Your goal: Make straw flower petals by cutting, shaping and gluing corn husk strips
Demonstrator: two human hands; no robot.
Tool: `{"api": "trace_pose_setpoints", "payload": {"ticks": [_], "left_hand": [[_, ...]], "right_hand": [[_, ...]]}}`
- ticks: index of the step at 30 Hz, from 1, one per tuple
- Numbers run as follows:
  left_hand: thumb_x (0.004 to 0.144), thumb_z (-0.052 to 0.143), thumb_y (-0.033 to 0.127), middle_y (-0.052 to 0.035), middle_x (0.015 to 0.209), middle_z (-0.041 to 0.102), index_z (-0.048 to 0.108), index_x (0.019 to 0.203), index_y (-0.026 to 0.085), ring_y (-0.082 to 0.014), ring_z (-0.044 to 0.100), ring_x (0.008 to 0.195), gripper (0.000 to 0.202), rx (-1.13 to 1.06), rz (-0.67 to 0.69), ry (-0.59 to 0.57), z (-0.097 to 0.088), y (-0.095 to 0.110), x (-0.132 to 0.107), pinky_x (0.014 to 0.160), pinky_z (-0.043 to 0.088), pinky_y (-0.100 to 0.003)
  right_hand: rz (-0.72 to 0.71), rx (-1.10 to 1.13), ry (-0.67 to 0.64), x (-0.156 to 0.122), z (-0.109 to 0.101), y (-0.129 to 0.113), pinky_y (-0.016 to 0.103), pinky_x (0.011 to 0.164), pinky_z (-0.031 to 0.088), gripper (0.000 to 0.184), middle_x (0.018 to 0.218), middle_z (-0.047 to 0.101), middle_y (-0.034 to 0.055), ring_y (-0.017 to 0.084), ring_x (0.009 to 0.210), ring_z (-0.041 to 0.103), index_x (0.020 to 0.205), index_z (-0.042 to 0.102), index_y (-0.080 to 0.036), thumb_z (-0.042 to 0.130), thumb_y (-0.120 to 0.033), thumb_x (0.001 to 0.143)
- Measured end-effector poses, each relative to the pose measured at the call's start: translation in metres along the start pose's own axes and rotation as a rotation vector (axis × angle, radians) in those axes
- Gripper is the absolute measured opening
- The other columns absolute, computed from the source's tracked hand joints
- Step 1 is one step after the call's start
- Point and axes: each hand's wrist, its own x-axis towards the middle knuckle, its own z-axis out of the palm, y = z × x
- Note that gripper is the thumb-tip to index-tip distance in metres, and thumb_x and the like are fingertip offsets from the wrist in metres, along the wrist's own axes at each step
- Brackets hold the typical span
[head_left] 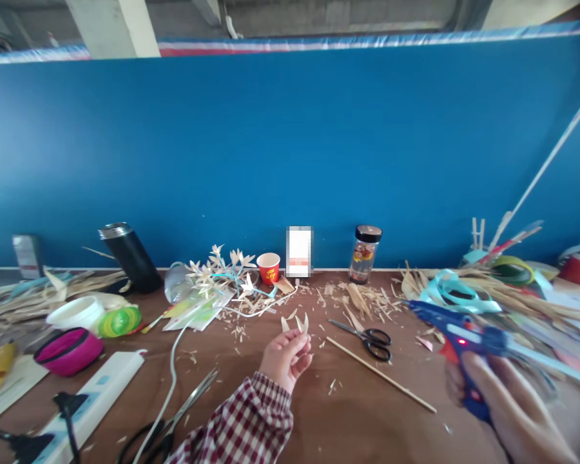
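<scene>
Between the thumb and fingers of my left hand (286,357) is pinched a small pale petal-shaped piece (301,323), its tips pointing up. Another pale sliver (285,324) shows just behind the knuckles. My right hand (507,393) is wrapped round the handle of a blue hot glue gun (457,335), held above the right side of the table. A red light glows on the gun's side, and its nozzle points left. Black-handled scissors (374,341) and a thin wooden stick (381,375) lie between the hands.
Pale shavings litter the brown table (348,432). At the back stand a flower bunch (222,267), red paper cup (269,267), phone (299,251) and lidded jar (366,254). Larger scissors (174,419), a white cable (174,361) and a power strip (94,393) lie left; teal ribbon (457,293) right.
</scene>
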Motion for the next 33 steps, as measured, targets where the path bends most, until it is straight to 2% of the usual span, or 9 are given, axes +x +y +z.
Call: {"api": "trace_pose_setpoints", "payload": {"ticks": [2, 5, 8, 11, 16, 23, 27, 33], "left_hand": [[0.071, 0.063, 0.002, -0.0045, 0.062, 0.066, 0.060, 0.072, 0.011, -0.0075, 0.060, 0.050, 0.009, -0.016, 0.027, 0.042, 0.000, 0.004, 0.002, 0.045, 0.052, -0.017], [0.071, 0.061, -0.002, -0.0034, 0.056, 0.064, 0.059, 0.070, 0.010, -0.0065, 0.058, 0.047, 0.013, -0.054, 0.075, 0.065, -0.001, 0.008, 0.005, 0.048, 0.052, -0.016], [0.071, 0.061, -0.003, -0.0027, 0.053, 0.063, 0.060, 0.069, 0.010, -0.0064, 0.058, 0.046, 0.013, -0.086, 0.086, 0.098, -0.002, 0.010, 0.007, 0.049, 0.053, -0.016], [0.072, 0.062, 0.001, -0.0040, 0.055, 0.064, 0.060, 0.067, 0.010, -0.0069, 0.058, 0.046, 0.010, -0.078, 0.049, 0.106, -0.004, 0.012, 0.008, 0.047, 0.052, -0.016], [0.072, 0.067, 0.014, -0.0028, 0.054, 0.061, 0.061, 0.065, 0.009, -0.0053, 0.054, 0.041, 0.011, 0.007, -0.002, 0.093, -0.006, 0.014, 0.009, 0.042, 0.049, -0.015], [0.072, 0.066, 0.011, -0.0017, 0.054, 0.060, 0.059, 0.062, 0.010, -0.0050, 0.054, 0.045, 0.012, 0.028, 0.061, 0.067, -0.010, 0.011, 0.016, 0.047, 0.050, -0.016], [0.067, 0.070, 0.012, -0.0013, 0.056, 0.061, 0.058, 0.065, 0.012, -0.0055, 0.054, 0.047, 0.013, 0.030, 0.086, 0.080, -0.012, 0.009, 0.017, 0.048, 0.050, -0.017], [0.056, 0.078, 0.018, -0.0008, 0.053, 0.059, 0.060, 0.058, 0.010, -0.0047, 0.051, 0.045, 0.020, 0.029, 0.078, 0.009, -0.010, 0.006, 0.016, 0.048, 0.049, -0.016]], "right_hand": [[0.035, 0.028, -0.135, -0.006, 0.027, -0.011, 0.023, 0.044, 0.037, 0.035, 0.053, 0.046, -0.0012, 0.011, 0.047, 0.042, 0.067, 0.047, -0.021, 0.054, -0.055, 0.075], [0.053, 0.085, -0.368, -0.008, 0.062, -0.013, 0.022, 0.045, 0.035, 0.039, 0.051, 0.046, -0.0014, 0.010, 0.047, 0.041, 0.062, 0.046, -0.019, 0.055, -0.056, 0.073], [0.061, 0.106, -0.451, -0.009, 0.089, -0.003, 0.021, 0.044, 0.032, 0.038, 0.052, 0.044, -0.0029, 0.009, 0.047, 0.038, 0.068, 0.049, -0.018, 0.055, -0.055, 0.074], [0.051, 0.091, -0.506, -0.012, 0.105, 0.010, 0.020, 0.045, 0.032, 0.039, 0.054, 0.042, -0.0035, 0.008, 0.048, 0.038, 0.073, 0.052, -0.016, 0.055, -0.054, 0.075], [-0.020, 0.129, -0.521, -0.019, 0.110, 0.022, 0.023, 0.051, 0.037, 0.039, 0.060, 0.049, 0.0003, 0.010, 0.054, 0.043, 0.069, 0.052, -0.016, 0.047, -0.053, 0.081], [-0.020, 0.061, -0.488, -0.016, 0.105, 0.031, 0.023, 0.053, 0.038, 0.039, 0.057, 0.048, -0.0007, 0.011, 0.054, 0.043, 0.066, 0.050, -0.018, 0.046, -0.053, 0.082], [-0.023, 0.059, -0.544, -0.018, 0.102, 0.032, 0.024, 0.055, 0.038, 0.038, 0.058, 0.047, -0.0011, 0.012, 0.054, 0.043, 0.072, 0.050, -0.018, 0.040, -0.052, 0.085], [0.020, -0.039, -0.637, -0.025, 0.099, 0.028, 0.024, 0.058, 0.038, 0.042, 0.062, 0.049, -0.0002, 0.012, 0.057, 0.044, 0.069, 0.050, -0.019, 0.033, -0.054, 0.087]]}}
